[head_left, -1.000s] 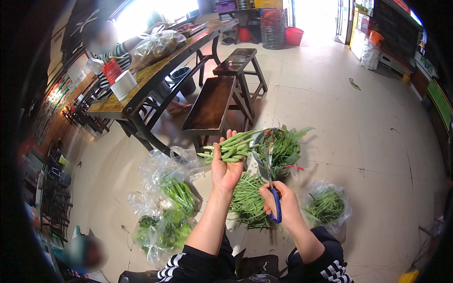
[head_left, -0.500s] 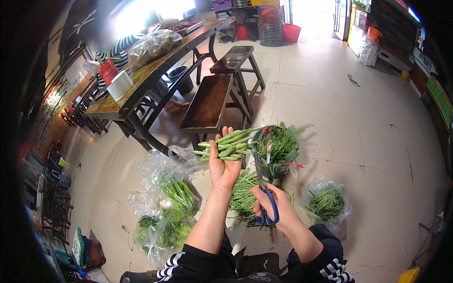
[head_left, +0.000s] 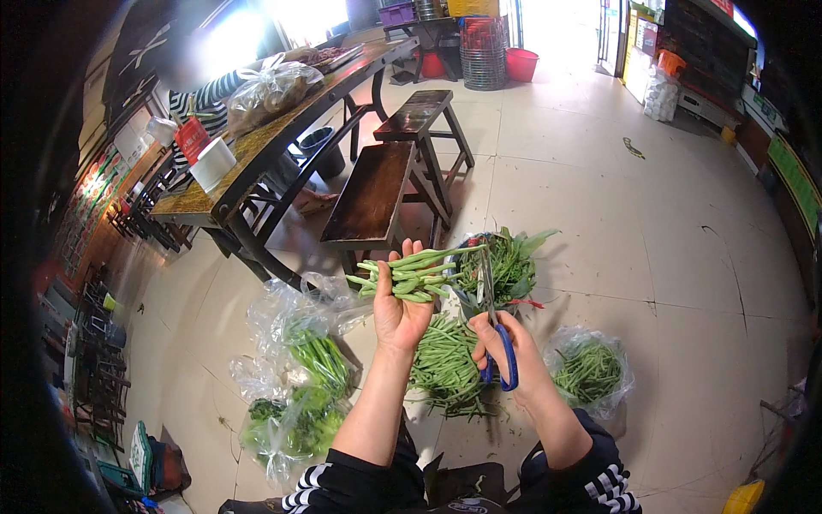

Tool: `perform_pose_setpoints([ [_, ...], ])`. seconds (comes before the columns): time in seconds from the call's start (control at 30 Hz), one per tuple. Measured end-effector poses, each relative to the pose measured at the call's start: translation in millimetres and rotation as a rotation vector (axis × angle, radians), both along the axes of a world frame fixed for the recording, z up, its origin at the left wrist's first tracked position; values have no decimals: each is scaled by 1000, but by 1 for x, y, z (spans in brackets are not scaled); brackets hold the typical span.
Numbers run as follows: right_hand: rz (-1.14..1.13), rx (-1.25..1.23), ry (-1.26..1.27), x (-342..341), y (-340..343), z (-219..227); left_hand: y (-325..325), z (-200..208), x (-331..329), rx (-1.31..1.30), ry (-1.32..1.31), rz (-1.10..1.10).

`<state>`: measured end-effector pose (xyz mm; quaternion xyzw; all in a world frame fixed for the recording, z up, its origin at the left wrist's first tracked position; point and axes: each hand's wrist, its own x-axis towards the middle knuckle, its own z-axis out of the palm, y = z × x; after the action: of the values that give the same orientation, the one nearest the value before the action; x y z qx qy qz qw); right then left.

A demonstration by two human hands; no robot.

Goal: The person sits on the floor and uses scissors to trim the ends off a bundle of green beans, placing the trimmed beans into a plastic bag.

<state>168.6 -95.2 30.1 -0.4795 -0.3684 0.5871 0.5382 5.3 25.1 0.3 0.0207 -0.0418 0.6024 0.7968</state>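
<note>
A small bunch of green beans [head_left: 413, 277] lies across my left hand [head_left: 402, 321], held between the thumb and palm. One longer bean sticks out to the right of the bunch. My right hand [head_left: 524, 364] grips blue-handled scissors [head_left: 509, 355], blades pointing up near that bean's far tip. Whether the blades touch the bean, I cannot tell. Below the hands, a heap of green beans [head_left: 447, 370] is spread low down. Just beyond the scissors stands a container of leafy greens and trimmings [head_left: 518, 267], partly hidden by the blades.
On the floor at right sits a clear bag of green beans [head_left: 589, 370]. Plastic bags of leafy greens [head_left: 315, 415] lie at left. Dark wooden stools [head_left: 370, 193] and a long table [head_left: 193, 201] stand ahead; a person in a striped sleeve [head_left: 214, 90] is behind the table.
The scissors have moved right, from beside the bunch to the long bean's tip, and their blades point more steeply upward. My left hand still holds the beans, slightly lower.
</note>
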Motion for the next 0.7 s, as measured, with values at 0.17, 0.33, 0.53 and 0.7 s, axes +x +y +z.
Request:
perform_pose_setpoints([
  [0.17,0,-40,-88,5,0,10,-1,0,1,7,6,-31],
  [0.33,8,-28,-115,3,-8,16,0,0,-1,45,31,7],
  [0.53,82,-8,-98,-1,-7,4,-2,3,2,50,67,25],
  [0.7,117,-8,-146,0,-7,6,-5,5,5,37,95,-8],
])
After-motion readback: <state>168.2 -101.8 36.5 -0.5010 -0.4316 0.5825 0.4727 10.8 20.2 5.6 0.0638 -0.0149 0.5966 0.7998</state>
